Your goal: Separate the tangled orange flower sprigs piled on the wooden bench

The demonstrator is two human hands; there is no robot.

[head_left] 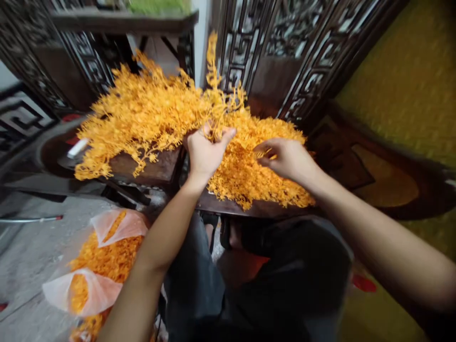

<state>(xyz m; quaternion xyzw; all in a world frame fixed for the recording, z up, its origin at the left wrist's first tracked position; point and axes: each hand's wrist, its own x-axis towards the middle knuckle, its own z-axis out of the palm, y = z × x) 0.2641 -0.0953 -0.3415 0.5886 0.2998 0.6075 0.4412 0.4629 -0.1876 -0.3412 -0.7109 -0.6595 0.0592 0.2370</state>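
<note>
Left hand [205,154] pinches an orange sprig [212,53]; right hand [287,157] pinches a smaller piece [262,153]. A light grip should spare both.

Dark fretwork panels [245,42] along back, standing aslant; pale upright strip [202,47] between them. Wooden ledge [121,23] at upper left. Dark wooden tabletop [153,168] in middle, left of second tabletop [245,207]. Grey floor [24,256] at lower left, fairly lit. Mustard-yellow textured surface [399,71] at right, dimmer.
</note>
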